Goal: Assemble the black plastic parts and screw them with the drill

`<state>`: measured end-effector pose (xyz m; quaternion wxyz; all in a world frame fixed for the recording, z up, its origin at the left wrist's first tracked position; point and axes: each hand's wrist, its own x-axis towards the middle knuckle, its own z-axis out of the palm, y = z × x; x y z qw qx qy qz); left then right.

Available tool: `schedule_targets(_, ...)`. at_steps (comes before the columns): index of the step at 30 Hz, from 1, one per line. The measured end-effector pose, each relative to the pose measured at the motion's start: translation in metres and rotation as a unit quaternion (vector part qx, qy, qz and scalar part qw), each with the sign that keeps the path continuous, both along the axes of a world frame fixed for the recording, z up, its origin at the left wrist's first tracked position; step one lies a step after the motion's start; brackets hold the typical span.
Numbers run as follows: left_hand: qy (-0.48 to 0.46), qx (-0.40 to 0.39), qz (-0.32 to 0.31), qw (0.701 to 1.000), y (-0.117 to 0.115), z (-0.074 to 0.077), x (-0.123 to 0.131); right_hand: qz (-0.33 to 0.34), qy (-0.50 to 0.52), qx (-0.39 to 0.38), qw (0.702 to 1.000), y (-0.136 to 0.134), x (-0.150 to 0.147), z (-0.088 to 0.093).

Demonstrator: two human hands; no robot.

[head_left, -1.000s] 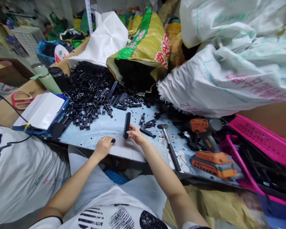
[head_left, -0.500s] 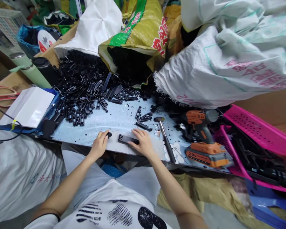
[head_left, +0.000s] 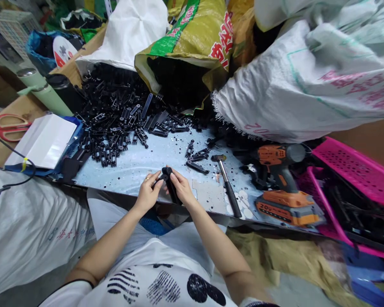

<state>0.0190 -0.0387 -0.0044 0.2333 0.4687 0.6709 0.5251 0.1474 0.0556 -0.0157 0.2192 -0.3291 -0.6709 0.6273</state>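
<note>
I bring both hands together over the near edge of the desk, to the left of the hammer. My elbows are bent and spread wide, and my forearms slant inward, so the two hands meet in front of my body, with the left one farther from the hammer.

My right hand is the one nearer the hammer. Its fingers are closed round the side of a long black piece, thumb along the top, and the piece tilts with its far end pointing away from me. My left hand comes in from the other side, fingers curled and nearly closed, pinching a small black part between thumb and forefinger. That part sits right at the far end of the long piece; I cannot tell whether the two are joined, because my fingers cover much of both.

Between my hands and the hammer, a bit farther from me, lie some loose black links. The cordless drill stands to the right of the hammer, and the big heap of black parts spreads far to its left.
</note>
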Motion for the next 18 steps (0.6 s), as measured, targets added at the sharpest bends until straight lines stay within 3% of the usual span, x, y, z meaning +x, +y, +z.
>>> schedule_targets(1, 0.010, 0.001, 0.002, 1.000, 0.000, 0.003, 0.001, 0.006, 0.019, -0.029, 0.999, -0.001, 0.000, 0.001)
schedule_targets(3, 0.038, -0.001, -0.007, 0.999, -0.001, 0.009, 0.000, 0.024, 0.038, -0.012, 0.999, 0.001, 0.004, 0.005)
schedule_targets(6, 0.087, -0.005, -0.024, 0.996, -0.005, 0.015, -0.001, 0.069, 0.039, 0.110, 0.991, 0.011, 0.012, 0.013)
schedule_targets(9, 0.123, 0.010, -0.003, 0.992, -0.005, 0.017, 0.004, 0.097, 0.046, 0.212, 0.971, 0.014, 0.015, 0.018)
schedule_targets(14, 0.135, 0.105, 0.089, 0.981, 0.004, 0.020, 0.018, -0.005, 0.072, 0.216, 0.974, -0.009, 0.005, 0.015)
schedule_targets(16, 0.139, 0.120, 0.070, 0.980, 0.007, 0.019, 0.016, -0.024, 0.059, 0.215, 0.975, -0.016, 0.003, 0.012)
schedule_targets(18, 0.132, 0.093, 0.027, 0.986, 0.008, 0.014, 0.012, 0.006, 0.022, 0.222, 0.975, -0.014, 0.003, 0.010)
